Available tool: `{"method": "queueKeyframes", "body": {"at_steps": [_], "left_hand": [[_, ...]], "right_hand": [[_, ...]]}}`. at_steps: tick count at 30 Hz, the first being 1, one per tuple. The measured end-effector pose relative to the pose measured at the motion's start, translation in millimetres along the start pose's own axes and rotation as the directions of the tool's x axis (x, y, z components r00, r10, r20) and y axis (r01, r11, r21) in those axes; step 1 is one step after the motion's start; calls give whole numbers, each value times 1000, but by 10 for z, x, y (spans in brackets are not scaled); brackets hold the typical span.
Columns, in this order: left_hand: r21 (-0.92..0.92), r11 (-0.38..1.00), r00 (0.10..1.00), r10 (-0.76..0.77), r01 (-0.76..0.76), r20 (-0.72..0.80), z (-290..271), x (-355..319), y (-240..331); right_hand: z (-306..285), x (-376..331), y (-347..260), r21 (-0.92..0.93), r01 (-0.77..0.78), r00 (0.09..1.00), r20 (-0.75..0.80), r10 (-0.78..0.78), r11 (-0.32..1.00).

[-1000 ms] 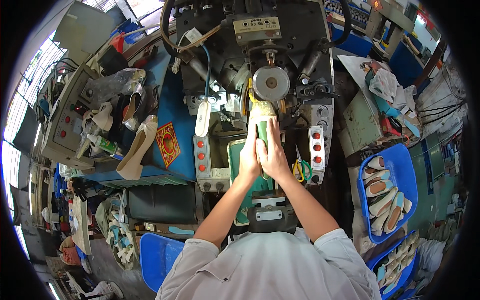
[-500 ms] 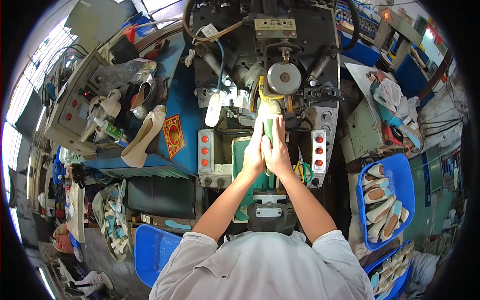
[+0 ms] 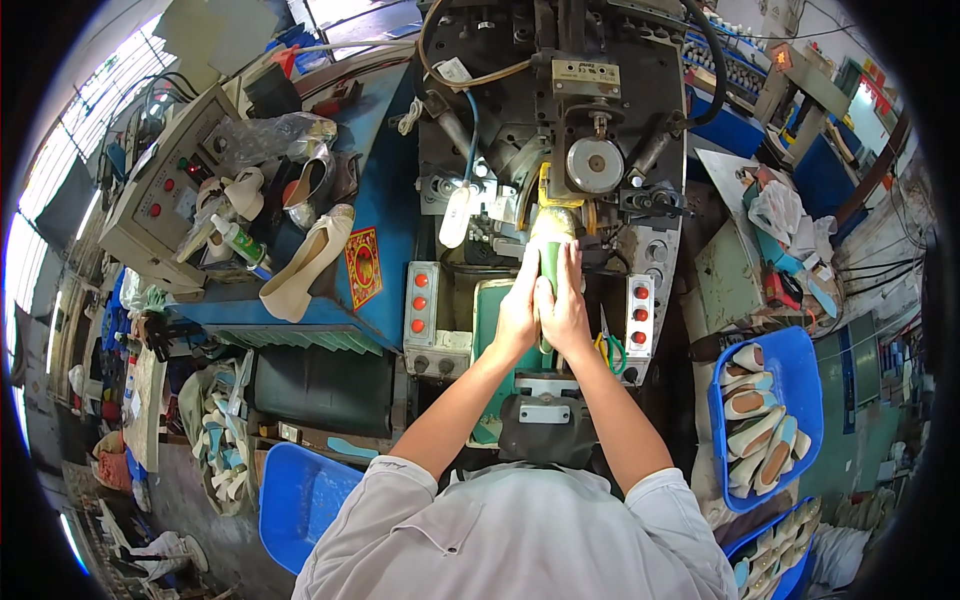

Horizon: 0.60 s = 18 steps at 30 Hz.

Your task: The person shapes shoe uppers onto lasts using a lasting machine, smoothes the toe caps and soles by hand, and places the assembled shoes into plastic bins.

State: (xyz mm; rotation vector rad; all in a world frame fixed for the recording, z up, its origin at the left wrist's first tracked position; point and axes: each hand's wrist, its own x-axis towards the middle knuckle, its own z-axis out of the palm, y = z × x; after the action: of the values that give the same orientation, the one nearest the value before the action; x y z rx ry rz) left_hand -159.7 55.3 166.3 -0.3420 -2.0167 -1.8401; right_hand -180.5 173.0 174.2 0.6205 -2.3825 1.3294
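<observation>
My left hand [image 3: 517, 315] and my right hand [image 3: 566, 312] press in from both sides on a green shoe last [image 3: 549, 262], fingers pointing toward the machine. Both hands are closed on it, with the last showing between them. Its far end reaches into the lit mouth of a shoe machine [image 3: 470, 60], where a pale, shiny piece [image 3: 552, 222] covers it. Just beyond stand a yellow part [image 3: 545, 185] and a round metal disc [image 3: 595, 165]. How the last sits inside the machine is hidden.
Panels with red buttons [image 3: 421, 298] flank my hands. Green-handled scissors [image 3: 612, 352] lie by the right panel. A blue basket [image 3: 815, 400] of shoes stands right; another blue basket [image 3: 300, 500] stands lower left. A beige shoe [image 3: 305, 265] and glue bottle [image 3: 238, 238] lie on the left bench.
The whole view has shifted, with the machine and my hands a little farther right in the picture. My hands keep their grip on the last, at about the same place by the machine.
</observation>
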Motion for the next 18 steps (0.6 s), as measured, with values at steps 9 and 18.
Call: {"method": "queueKeyframes", "body": {"at_steps": [9,18], "left_hand": [[221,975,914,75,17,-398,-791,277,1120],[495,868,841,232,48,-489,-897,482,1702]], "right_hand": [[-179,21,-89,-149,-33,996,77,45,988],[-285,66,-121,-129,-48,987,143,67,990]]}}
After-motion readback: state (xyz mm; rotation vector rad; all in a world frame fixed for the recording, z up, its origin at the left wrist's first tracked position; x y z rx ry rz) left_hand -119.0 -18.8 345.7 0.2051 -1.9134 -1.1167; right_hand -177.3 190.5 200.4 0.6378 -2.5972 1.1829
